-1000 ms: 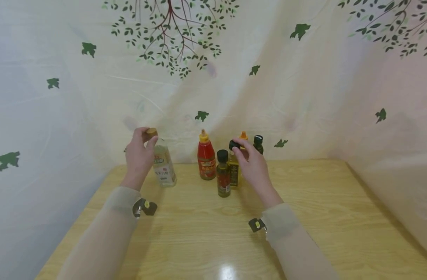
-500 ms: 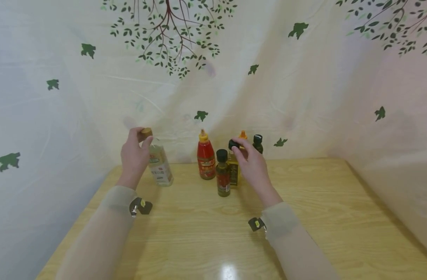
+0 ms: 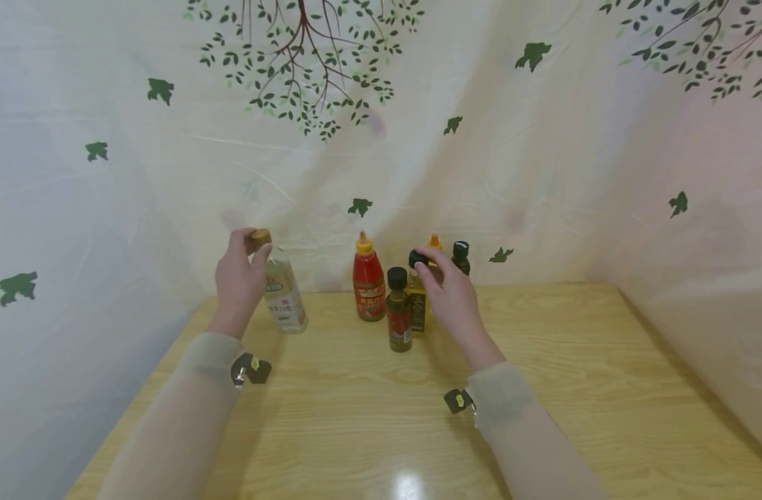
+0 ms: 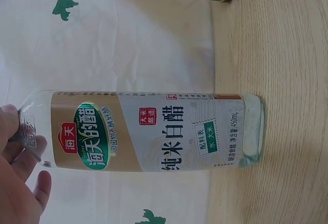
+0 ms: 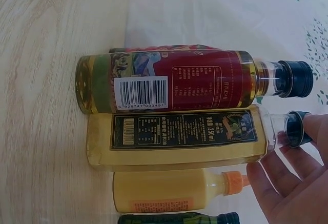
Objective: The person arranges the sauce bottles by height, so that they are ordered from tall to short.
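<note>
My left hand grips the gold-brown cap of a clear white vinegar bottle, which stands at the left end of the group. With thumb and fingers my right hand pinches the black cap of a square-sided oil bottle with a black label. Right beside that one, nearer to me, stands a round oil bottle with a red label and black cap. Behind my right hand, and partly hidden by it, are a squeeze bottle with an orange nozzle and a dark green bottle.
A red ketchup bottle with a yellow cap stands between the vinegar and the oil bottles. The wooden table runs back to a pale curtain printed with leaves and branches, which also hangs along both sides.
My left hand and the vinegar bottle have shifted slightly left, mostly in the first half second. The right hand stays on the oil bottle's cap.
</note>
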Demonstrator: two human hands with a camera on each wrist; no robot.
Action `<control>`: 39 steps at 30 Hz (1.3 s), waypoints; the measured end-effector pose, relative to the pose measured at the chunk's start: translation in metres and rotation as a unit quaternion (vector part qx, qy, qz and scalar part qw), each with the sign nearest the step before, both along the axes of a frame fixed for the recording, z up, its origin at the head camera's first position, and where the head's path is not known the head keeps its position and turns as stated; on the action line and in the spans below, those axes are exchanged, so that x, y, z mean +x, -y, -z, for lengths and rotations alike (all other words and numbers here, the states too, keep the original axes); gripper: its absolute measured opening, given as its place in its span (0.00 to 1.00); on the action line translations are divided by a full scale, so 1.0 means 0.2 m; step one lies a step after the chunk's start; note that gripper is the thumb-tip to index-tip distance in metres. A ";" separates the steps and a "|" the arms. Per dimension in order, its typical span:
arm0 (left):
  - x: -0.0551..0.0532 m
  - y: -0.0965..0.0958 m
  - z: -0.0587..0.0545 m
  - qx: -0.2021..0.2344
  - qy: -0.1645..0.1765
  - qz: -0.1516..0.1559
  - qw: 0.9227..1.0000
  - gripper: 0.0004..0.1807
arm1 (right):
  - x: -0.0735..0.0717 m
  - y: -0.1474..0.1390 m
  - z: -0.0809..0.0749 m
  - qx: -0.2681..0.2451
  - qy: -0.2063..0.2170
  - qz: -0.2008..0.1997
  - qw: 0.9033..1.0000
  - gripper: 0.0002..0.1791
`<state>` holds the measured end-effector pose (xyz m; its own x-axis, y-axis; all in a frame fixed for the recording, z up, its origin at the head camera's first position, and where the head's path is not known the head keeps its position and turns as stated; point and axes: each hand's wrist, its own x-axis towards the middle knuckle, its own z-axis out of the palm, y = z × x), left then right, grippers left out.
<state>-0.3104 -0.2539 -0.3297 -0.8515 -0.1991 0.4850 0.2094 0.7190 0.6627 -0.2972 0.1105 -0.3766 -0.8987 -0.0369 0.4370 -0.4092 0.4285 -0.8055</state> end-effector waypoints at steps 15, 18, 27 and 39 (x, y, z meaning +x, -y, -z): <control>-0.01 0.01 0.00 -0.006 -0.009 0.002 1.000 0.28 | 0.00 0.01 0.00 0.002 0.005 0.008 1.000 0.21; -0.01 0.01 0.00 -0.004 -0.009 0.002 1.000 0.28 | 0.00 0.01 0.00 0.003 0.005 0.008 1.000 0.22; -0.01 0.01 0.02 0.009 -0.006 -0.003 1.000 0.28 | 0.01 0.02 0.00 0.004 0.005 0.007 1.000 0.22; -0.01 0.02 0.02 0.014 -0.002 0.007 1.000 0.29 | 0.00 0.02 0.00 0.010 -0.005 0.008 1.000 0.22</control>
<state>-0.3131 -0.2579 -0.3334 -0.8522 -0.2008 0.4832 0.2218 0.6977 0.6812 -0.2977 0.1072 -0.3774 -0.8947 -0.0312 0.4456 -0.4104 0.4515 -0.7923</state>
